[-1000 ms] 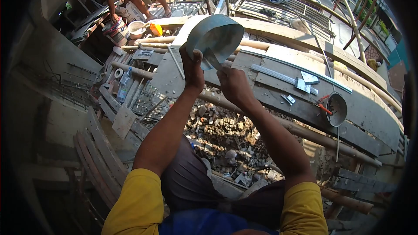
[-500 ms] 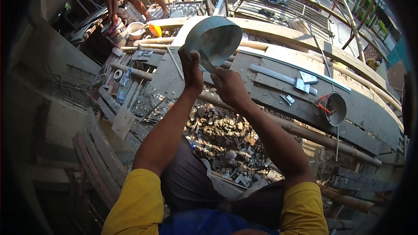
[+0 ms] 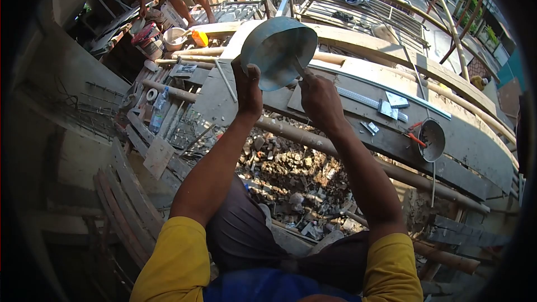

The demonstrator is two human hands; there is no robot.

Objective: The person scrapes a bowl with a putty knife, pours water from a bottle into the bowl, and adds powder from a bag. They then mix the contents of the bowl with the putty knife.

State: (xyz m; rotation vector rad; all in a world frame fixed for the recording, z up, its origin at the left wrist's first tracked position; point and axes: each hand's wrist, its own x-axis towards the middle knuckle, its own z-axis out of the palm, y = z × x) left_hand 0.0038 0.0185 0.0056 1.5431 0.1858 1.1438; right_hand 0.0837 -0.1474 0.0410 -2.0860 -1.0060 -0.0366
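Observation:
My left hand (image 3: 250, 89) is closed on the near left side of a blue-green bowl (image 3: 258, 42), which is tilted so that its inside faces me. Pale smears coat the bowl's inner surface. In my right hand (image 3: 321, 98) is the handle of a scraper (image 3: 298, 66), its narrow end reaching into the bowl near the right wall. The scraper's far tip blurs into the bowl's shade. Both hands are raised over the planks (image 3: 279, 100), with my forearms stretched forward.
Right on the planks lie a second bowl (image 3: 435, 141) with red-handled pliers (image 3: 415, 134) and a perforated metal strip (image 3: 358, 98). Rubble (image 3: 302, 173) fills the gap below a bamboo pole (image 3: 302, 137). Another person's legs (image 3: 176, 5) stand upper left by buckets (image 3: 174, 38).
My right hand and the scraper have moved right across the bowl. The bowl has turned slightly toward me and shifted a little right. The other person has raised one hand from the bucket.

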